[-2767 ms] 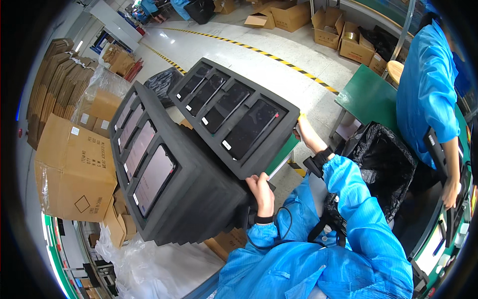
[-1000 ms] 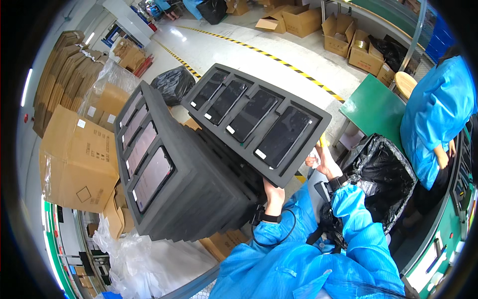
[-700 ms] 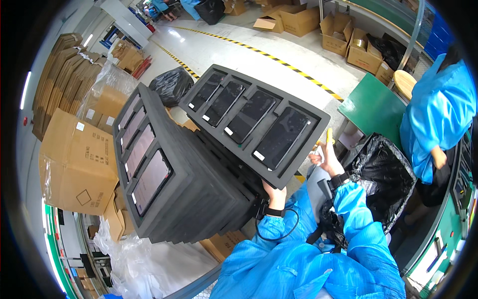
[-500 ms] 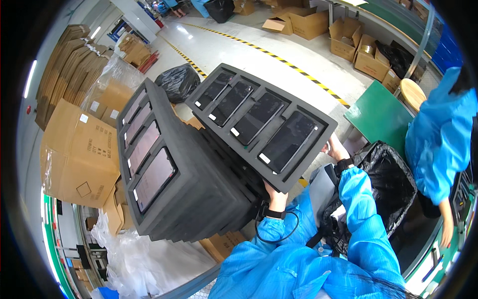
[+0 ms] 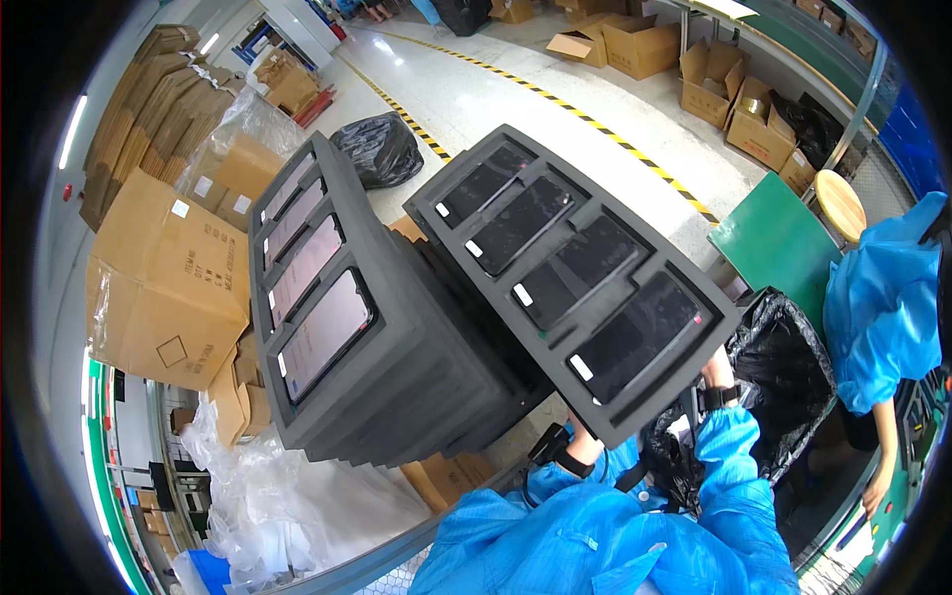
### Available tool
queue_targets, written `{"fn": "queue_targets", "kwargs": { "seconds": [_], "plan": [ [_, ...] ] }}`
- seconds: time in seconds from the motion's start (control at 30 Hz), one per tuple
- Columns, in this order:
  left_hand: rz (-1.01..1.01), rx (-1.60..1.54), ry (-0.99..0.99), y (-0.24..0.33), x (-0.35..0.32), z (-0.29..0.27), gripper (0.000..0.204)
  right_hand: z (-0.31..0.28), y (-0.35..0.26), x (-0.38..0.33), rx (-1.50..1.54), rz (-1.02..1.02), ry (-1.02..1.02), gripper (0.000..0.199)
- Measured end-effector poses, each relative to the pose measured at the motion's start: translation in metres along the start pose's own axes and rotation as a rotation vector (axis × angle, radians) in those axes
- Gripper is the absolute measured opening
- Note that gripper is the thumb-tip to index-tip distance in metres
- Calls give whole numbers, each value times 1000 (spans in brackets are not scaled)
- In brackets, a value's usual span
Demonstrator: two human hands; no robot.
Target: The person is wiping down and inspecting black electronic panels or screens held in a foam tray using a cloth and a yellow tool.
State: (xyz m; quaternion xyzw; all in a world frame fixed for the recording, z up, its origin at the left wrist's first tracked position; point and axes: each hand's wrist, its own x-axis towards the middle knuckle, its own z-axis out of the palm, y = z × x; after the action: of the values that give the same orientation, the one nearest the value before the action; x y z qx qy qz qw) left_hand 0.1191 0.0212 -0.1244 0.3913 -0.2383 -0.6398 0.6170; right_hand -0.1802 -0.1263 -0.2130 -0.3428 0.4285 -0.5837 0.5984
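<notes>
A dark grey foam tray (image 5: 635,412) is held up in front of me, tilted, with several black phones (image 5: 635,337) lying in its slots. My left hand (image 5: 585,444) grips its near corner from below, fingers partly hidden under it. At the right end my right hand (image 5: 716,372) is closed on the edge, mostly covered by the tray. Just left stands a tall stack of similar foam trays (image 5: 426,367). Its top tray holds several phones (image 5: 327,332) with pale pinkish screens. Both wrists wear black bands.
Cardboard boxes (image 5: 169,288) and clear plastic film (image 5: 248,496) are on the left. A black bag (image 5: 378,151) sits on the floor beyond the stack. To the right are a black-lined bin (image 5: 793,347), a green tabletop (image 5: 778,238), a round stool (image 5: 840,204) and a co-worker in blue (image 5: 883,307).
The held tray has come nearer to me and to the right, away from the stack, with both hands still on it. The co-worker's arm has shifted slightly.
</notes>
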Motion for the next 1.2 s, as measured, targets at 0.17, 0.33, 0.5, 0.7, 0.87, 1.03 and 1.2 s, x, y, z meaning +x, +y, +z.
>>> {"fn": "queue_targets", "kwargs": {
  "seconds": [0.17,0.33,0.5,0.7,0.87,1.03,1.2],
  "plan": [
    [-244,-220,51,-5,-16,16,23,41,-50,-73,-1734,-176,-294,29],
    [-363,-355,92,-11,-10,33,24,86,-72,-134,-1408,136,-175,39],
    [-310,-340,197,9,-3,30,26,82,-43,-131,-1299,42,-144,40],
    [235,424,542,118,26,48,35,68,-31,-134,-1248,28,-127,40],
    [649,571,680,176,104,58,37,61,-28,-126,-1222,-3,-141,40],
    [606,170,755,168,157,42,37,41,-35,-109,-1197,-29,-152,40],
    [689,316,771,140,164,44,37,12,-40,-85,-1174,-29,-163,40]
  ]
}}
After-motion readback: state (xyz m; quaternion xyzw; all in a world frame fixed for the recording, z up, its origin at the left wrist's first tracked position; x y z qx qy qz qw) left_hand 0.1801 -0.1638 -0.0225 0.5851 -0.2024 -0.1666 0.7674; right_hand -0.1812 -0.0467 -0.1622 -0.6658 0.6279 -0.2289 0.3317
